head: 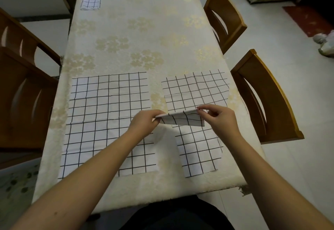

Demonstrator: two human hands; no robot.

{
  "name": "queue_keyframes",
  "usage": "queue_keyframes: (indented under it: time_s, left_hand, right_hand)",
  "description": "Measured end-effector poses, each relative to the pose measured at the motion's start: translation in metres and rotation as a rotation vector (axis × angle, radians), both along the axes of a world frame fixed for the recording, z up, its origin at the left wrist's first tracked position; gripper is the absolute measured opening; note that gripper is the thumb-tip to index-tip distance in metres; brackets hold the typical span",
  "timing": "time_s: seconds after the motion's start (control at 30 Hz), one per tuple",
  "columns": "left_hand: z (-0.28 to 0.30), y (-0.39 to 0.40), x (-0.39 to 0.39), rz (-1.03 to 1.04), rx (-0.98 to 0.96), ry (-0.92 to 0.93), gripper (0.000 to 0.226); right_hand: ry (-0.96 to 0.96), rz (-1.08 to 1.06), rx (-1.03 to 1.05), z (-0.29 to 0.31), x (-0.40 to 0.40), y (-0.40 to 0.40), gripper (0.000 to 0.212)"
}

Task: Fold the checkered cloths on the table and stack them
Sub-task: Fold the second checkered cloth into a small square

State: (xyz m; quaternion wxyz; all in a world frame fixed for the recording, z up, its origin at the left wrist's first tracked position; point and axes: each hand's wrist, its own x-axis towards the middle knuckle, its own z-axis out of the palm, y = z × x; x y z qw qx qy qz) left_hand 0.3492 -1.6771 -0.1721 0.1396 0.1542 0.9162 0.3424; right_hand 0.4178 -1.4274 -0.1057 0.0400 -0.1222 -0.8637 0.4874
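Note:
A small folded white cloth with black grid lines (pixel 182 119) hangs above the table's near right part. My left hand (pixel 144 121) pinches its left end and my right hand (pixel 220 119) pinches its right end. Beneath it a checkered cloth (pixel 195 92) lies spread flat on the right. A larger checkered cloth (pixel 106 117) lies flat on the left, partly hidden by my left forearm. A small folded checkered cloth (pixel 91 1) sits at the far left corner of the table.
The table carries a cream floral tablecloth (pixel 137 39). Wooden chairs stand at the right (pixel 267 99), the far right (pixel 224 18) and the left (pixel 21 85). A bundle (pixel 325 43) lies on the floor at far right.

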Motion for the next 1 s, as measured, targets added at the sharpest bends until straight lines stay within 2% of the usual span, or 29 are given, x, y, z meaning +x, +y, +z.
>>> queue_keyframes:
  time_s: [0.07,0.13,0.23,0.33,0.43,0.5,0.6,0.73,0.87,1.0]
  left_hand:
    - [-0.004,-0.002,0.002,0.045,0.065,0.06,0.03]
    - [-0.014,-0.004,0.007,0.113,0.123,0.026,0.034]
    - [-0.026,-0.008,0.028,0.228,0.188,-0.143,0.042]
    - [-0.041,-0.015,0.059,0.234,0.23,-0.324,0.042]
    - [-0.054,-0.019,0.079,0.291,0.411,-0.54,0.053]
    - [-0.057,-0.016,0.079,0.408,0.51,-0.595,0.051]
    - [-0.055,-0.009,0.07,0.586,0.492,-0.594,0.04]
    - [-0.054,-0.001,0.053,0.714,0.502,-0.716,0.041]
    - [-0.055,-0.003,0.041,0.66,0.392,-0.776,0.049]
    - [-0.045,-0.012,0.036,0.594,0.393,-0.735,0.052]
  right_hand:
    - [-0.056,-0.018,-0.123,-0.009,0.006,0.0,0.012]
    - [-0.12,-0.007,-0.174,-0.023,0.016,-0.003,0.014]
    - [-0.26,0.021,-0.22,-0.052,0.038,-0.005,0.011]
    - [-0.407,0.024,-0.233,-0.079,0.063,-0.01,0.008]
    - [-0.494,-0.1,-0.337,-0.1,0.077,-0.017,0.013]
    - [-0.511,-0.21,-0.396,-0.11,0.078,-0.02,0.016]
    - [-0.508,-0.379,-0.517,-0.116,0.069,-0.022,0.023]
    - [-0.528,-0.443,-0.441,-0.114,0.051,-0.022,0.025]
    - [-0.615,-0.384,-0.504,-0.11,0.042,-0.02,0.017]
    - [-0.577,-0.283,-0.513,-0.098,0.041,-0.021,0.001]
